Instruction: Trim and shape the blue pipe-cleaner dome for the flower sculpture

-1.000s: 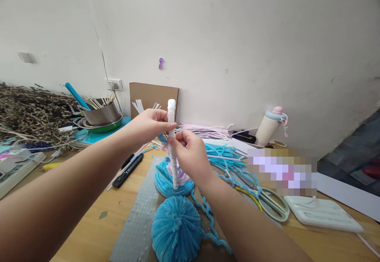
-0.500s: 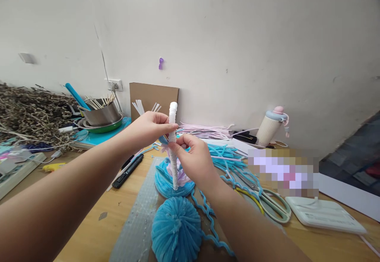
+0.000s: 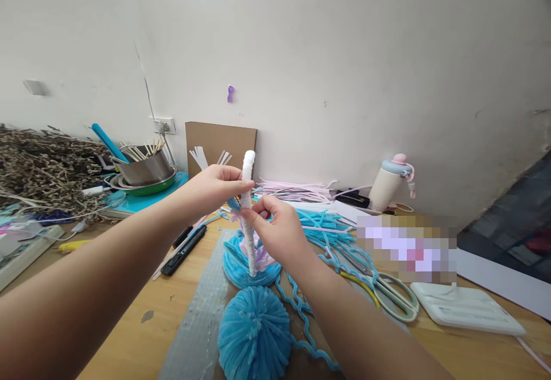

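A white wrapped stem (image 3: 250, 248) rises, slightly tilted, from a round blue fuzzy base (image 3: 232, 268). My left hand (image 3: 226, 182) pinches the stem near its upper part, thumb across the front. Just below, my right hand (image 3: 275, 219) grips it with thumb and bent forefinger. A small blue and pink piece behind the stem is mostly hidden by my fingers. Light-purple fuzzy loops (image 3: 261, 256) sit on the base around the stem's foot. Closer to me lies a blue ribbed fuzzy disc (image 3: 255, 331), with wavy blue strands trailing to its right.
Scissors (image 3: 398, 297) and a yellow-handled tool (image 3: 359, 286) lie to the right, beside blue pipe cleaners (image 3: 322, 225). A black utility knife (image 3: 185, 249) rests on the left. Farther back stand a bottle (image 3: 390, 182), a metal bowl of sticks (image 3: 146, 167) and a cardboard sheet (image 3: 224, 144).
The view has shifted slightly, so things appear a little farther left. Both hands keep nearly the same hold on the white stem.
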